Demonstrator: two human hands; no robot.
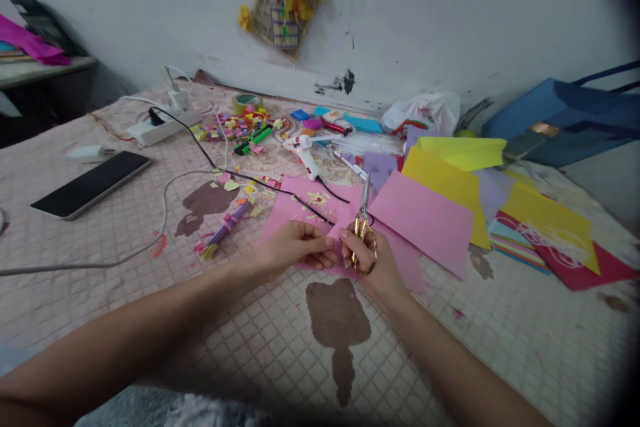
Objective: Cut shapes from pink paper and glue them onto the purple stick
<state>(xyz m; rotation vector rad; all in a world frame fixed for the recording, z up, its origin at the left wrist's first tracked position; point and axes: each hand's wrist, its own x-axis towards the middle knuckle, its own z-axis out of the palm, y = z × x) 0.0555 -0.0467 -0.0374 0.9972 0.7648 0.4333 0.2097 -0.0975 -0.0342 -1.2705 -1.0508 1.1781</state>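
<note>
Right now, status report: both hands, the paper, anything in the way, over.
Left hand: pinching small pink paper piece. Right hand: holding gold-handled scissors, blades pointing away from body. Black cord lying across pink sheet nearby.

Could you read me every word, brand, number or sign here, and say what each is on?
No text can be read.
Tape roll: any print is too small to read.
White plastic bag: a red and green patch, too blurred to tell whether it holds words.
Phone: dark screen, no text showing.
Scissors: no lettering I can make out.
</note>
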